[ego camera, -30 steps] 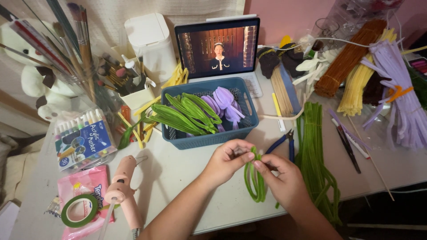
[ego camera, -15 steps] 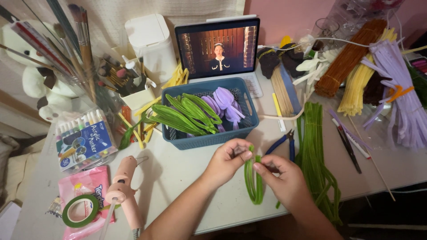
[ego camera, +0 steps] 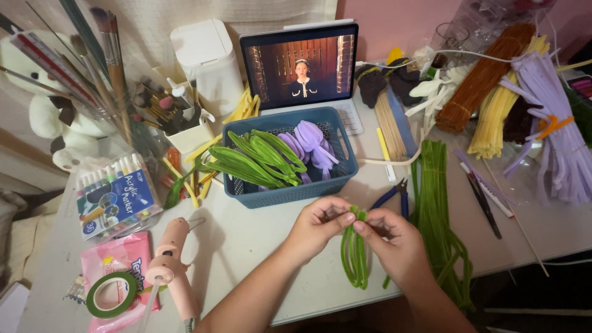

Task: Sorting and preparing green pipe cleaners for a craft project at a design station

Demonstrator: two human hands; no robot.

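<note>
Both of my hands pinch the top of a looped green pipe cleaner (ego camera: 356, 256) that hangs down over the white table (ego camera: 259, 237). My left hand (ego camera: 317, 225) grips its upper end from the left, and my right hand (ego camera: 394, 243) grips it from the right, fingertips almost touching. Just beyond my hands stands a blue basket (ego camera: 290, 188) holding finished green leaf loops (ego camera: 256, 160) and purple petal shapes (ego camera: 311, 145). A pile of loose green pipe cleaners (ego camera: 438, 209) lies right of my right hand.
Blue-handled pliers (ego camera: 394, 196) lie behind my right hand. A pink glue gun (ego camera: 174, 265), green tape roll (ego camera: 112, 294) and marker box (ego camera: 114, 197) sit at left. A tablet (ego camera: 300, 65) stands at the back; brown, yellow and lilac pipe-cleaner bundles (ego camera: 530, 105) fill the right.
My hands stay in place on the green loops; the fingers have shifted a little at the top, pinching it more tightly together.
</note>
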